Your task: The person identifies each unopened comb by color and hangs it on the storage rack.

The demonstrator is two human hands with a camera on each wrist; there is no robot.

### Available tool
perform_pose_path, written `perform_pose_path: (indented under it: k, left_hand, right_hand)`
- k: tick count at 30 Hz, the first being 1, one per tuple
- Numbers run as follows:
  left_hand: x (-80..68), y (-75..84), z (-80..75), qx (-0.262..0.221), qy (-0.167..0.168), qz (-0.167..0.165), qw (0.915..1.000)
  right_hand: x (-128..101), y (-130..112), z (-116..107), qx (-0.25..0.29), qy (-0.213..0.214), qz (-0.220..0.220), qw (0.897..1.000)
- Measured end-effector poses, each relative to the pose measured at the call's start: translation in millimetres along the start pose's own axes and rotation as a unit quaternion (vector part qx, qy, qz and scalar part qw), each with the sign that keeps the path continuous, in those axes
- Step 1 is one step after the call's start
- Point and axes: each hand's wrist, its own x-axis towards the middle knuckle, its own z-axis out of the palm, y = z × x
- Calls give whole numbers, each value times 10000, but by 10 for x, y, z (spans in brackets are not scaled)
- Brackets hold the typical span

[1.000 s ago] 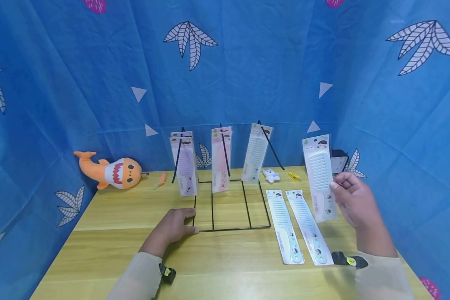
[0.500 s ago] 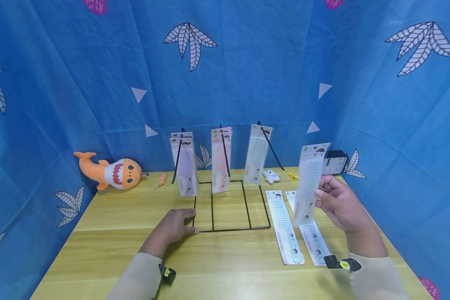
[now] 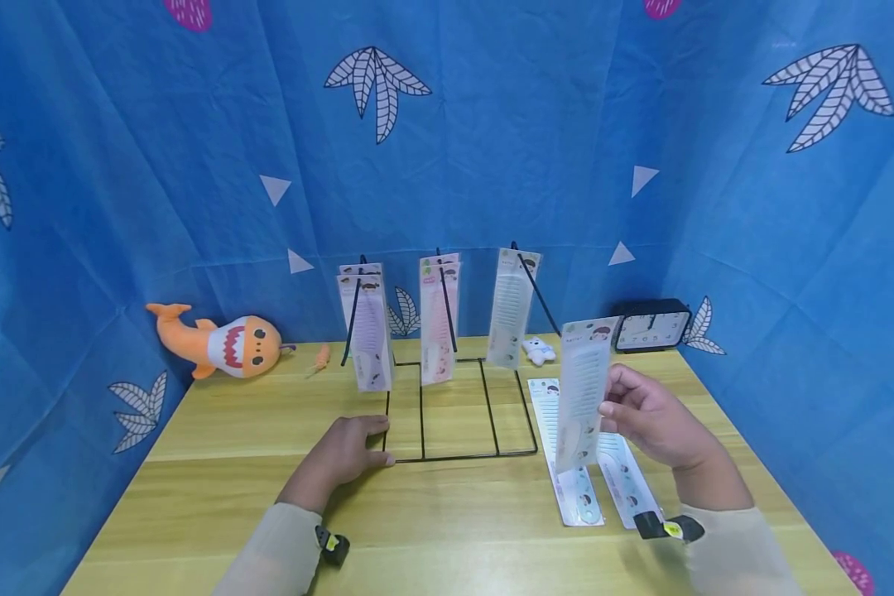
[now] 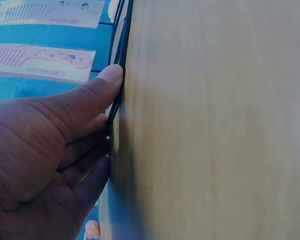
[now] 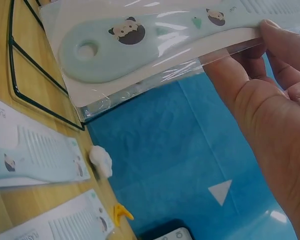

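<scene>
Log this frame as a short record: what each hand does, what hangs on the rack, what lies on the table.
left hand: rests on the table, thumb against the rack base
right hand: holds a packaged comb upright, off the table
rack: three hooks, each with packaged combs hanging
spare combs: two packs flat on the table, right of the rack
back edge: shark plush, small white toy, clock

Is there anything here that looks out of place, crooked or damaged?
Nothing looks damaged or spilled. Two packaged combs lie flat on the table beside the wire rack, while the others hang. The right hand holds one comb pack tilted in the air.
</scene>
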Motion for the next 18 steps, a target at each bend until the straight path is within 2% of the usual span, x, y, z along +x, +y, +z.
perform_pose_path:
  k: [8,18]
  left_hand:
    - [2,-2,-19,8,32,96,9999]
    - [8,-37,1,114,59,225,9997]
  right_hand:
    - [47,63,77,132,-123,176,9997]
    - [70,104,125,-18,41,374,9993]
